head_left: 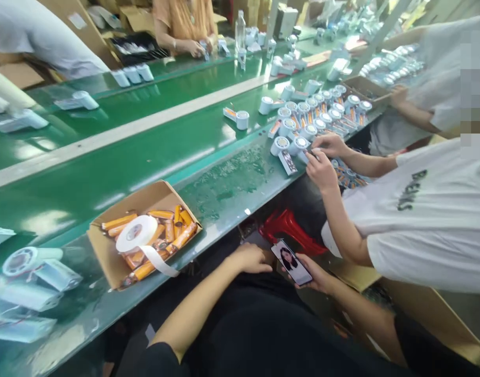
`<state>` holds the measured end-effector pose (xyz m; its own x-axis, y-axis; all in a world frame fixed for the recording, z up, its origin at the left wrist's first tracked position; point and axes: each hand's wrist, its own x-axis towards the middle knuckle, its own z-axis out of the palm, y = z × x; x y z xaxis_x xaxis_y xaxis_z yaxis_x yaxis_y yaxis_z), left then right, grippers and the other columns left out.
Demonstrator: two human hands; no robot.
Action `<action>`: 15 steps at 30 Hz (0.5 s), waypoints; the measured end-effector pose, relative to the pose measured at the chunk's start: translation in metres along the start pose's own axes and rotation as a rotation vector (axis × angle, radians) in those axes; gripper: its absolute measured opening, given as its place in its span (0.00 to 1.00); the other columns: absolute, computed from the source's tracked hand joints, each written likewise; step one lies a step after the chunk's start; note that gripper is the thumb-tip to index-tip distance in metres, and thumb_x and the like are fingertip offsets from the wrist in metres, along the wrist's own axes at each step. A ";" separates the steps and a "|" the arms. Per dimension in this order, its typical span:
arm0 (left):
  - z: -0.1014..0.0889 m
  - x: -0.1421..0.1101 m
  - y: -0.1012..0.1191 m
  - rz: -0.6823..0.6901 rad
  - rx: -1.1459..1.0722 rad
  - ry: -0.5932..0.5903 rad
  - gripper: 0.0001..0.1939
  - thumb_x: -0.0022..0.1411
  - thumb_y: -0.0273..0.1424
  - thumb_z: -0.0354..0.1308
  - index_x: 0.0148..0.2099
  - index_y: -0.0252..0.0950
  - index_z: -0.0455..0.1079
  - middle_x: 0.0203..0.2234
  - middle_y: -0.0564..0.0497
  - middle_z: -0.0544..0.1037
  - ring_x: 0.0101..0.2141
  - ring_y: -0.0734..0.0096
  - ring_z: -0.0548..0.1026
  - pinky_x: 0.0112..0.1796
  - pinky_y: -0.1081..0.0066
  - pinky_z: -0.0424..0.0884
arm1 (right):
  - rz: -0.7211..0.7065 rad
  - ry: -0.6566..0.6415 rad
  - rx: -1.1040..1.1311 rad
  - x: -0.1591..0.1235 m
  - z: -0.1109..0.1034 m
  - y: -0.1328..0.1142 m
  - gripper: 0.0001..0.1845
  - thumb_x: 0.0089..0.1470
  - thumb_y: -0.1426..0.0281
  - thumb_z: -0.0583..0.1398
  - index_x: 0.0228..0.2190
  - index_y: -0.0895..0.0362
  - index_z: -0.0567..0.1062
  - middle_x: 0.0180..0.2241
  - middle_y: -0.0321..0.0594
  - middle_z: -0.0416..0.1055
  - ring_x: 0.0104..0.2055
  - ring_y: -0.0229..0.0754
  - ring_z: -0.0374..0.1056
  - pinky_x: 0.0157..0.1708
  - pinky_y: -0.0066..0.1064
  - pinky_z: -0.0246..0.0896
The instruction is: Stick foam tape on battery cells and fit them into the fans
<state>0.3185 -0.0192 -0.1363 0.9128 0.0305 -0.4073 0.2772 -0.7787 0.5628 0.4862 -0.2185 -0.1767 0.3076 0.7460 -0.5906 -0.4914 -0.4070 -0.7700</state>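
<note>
My right hand (317, 276) holds a smartphone (291, 262) below the table edge, its lit screen facing up. My left hand (251, 258) rests on my dark-trousered lap just left of the phone, fingers curled loosely and nothing visible in them. In front of me on the green table stands an open cardboard box (106, 250) with several orange cylinders (182, 238) and a roll of white tape (137, 234) lying on them.
A co-worker in a white shirt (428, 214) to my right handles white fan-like parts (298, 125) on the table. White parts (31, 262) lie at my left. A green conveyor belt (106, 152) runs behind. A red stool (287, 228) sits underneath. Other people work across the belt.
</note>
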 end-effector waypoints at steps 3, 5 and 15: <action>0.003 -0.014 -0.022 -0.018 -0.032 0.008 0.28 0.70 0.52 0.58 0.24 0.39 0.76 0.22 0.48 0.79 0.27 0.66 0.77 0.35 0.67 0.68 | 0.430 -0.047 -0.039 -0.004 -0.006 -0.015 0.21 0.58 0.50 0.55 0.40 0.50 0.79 0.37 0.44 0.84 0.28 0.45 0.82 0.25 0.38 0.79; 0.009 -0.016 -0.028 -0.019 -0.064 0.021 0.28 0.70 0.50 0.58 0.23 0.38 0.75 0.21 0.49 0.78 0.26 0.68 0.74 0.34 0.68 0.65 | 0.336 0.037 -0.065 -0.003 -0.006 -0.024 0.16 0.58 0.55 0.57 0.41 0.49 0.79 0.42 0.43 0.85 0.29 0.43 0.82 0.26 0.35 0.77; 0.012 0.009 0.019 -0.144 -0.084 0.173 0.28 0.77 0.43 0.48 0.35 0.36 0.85 0.33 0.41 0.86 0.38 0.60 0.82 0.40 0.66 0.70 | -0.163 -0.371 -0.707 -0.010 0.028 -0.028 0.14 0.35 0.76 0.64 0.28 0.53 0.83 0.44 0.46 0.86 0.51 0.58 0.81 0.59 0.48 0.72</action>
<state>0.3288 -0.0413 -0.1378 0.8977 0.2501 -0.3626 0.4257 -0.7042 0.5682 0.4742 -0.1999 -0.1426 -0.0199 0.9004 -0.4347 0.2047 -0.4219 -0.8832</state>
